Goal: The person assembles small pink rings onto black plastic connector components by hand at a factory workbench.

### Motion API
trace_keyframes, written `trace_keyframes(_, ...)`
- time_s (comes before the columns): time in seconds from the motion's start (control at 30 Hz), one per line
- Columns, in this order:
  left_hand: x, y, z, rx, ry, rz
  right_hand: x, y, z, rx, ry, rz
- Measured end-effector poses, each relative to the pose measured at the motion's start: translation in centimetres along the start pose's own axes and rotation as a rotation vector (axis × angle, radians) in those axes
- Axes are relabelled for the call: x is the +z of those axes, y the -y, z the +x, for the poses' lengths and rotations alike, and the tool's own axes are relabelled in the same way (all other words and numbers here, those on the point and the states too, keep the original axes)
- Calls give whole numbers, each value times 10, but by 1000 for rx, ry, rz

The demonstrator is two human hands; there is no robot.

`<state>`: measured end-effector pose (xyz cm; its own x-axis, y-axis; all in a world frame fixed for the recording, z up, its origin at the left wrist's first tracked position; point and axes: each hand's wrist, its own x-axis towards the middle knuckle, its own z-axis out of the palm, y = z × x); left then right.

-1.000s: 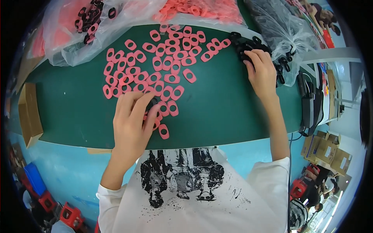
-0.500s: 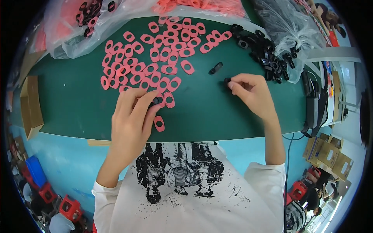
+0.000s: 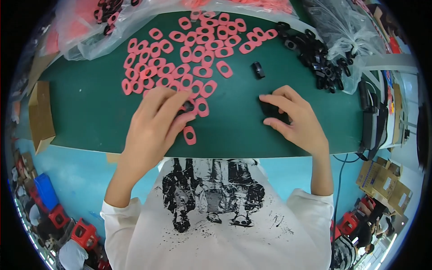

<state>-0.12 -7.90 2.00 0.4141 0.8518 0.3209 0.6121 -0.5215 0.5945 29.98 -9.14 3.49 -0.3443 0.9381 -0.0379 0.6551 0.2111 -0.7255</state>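
My left hand has its fingers drawn together round a small black plastic part, partly hidden, over the near edge of the pink pieces. A loose pink oval ring piece lies by the left thumb. To the right, my right hand hovers low over the green table, thumb and forefinger spread wide. A dark, blurred shape fills the gap between them; it looks like a black part, though shadow blurs its outline. Beyond that hand another black part lies alone.
Many pink ring pieces are scattered across the green table. A heap of black parts sits at the far right beside a clear plastic bag. Another bag lies far left, near a cardboard box. Black devices edge the right side.
My right hand's thumb and fingers have spread from a tight pinch on a black part and moved slightly nearer me. The lone black part has turned. The whole view has shifted slightly.
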Motion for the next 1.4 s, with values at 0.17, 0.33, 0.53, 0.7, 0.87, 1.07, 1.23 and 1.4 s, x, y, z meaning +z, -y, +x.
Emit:
trace_keyframes(0.17,-3,13,-3,172,125,29,22,2,4,-66,131,-135)
trace_keyframes(0.33,-8,12,-17,127,68,37,39,12,12,-242,37,-156)
trace_keyframes(0.53,14,-11,-47,134,-90,49,64,23,48,-518,-104,-101)
trace_keyframes(0.7,37,-17,-66,-52,-335,-12,72,19,69,-713,-27,-259)
trace_keyframes(0.87,43,-20,-77,-114,-362,22,66,27,69,-788,-30,-391)
trace_keyframes(1.07,46,-19,-78,-122,-357,62,69,32,66,-678,67,-319)
trace_keyframes(1.23,44,-19,-76,-99,-250,84,70,30,61,-645,33,-293)
trace_keyframes(1.4,19,-3,-64,136,-102,96,54,28,55,-631,198,-287)
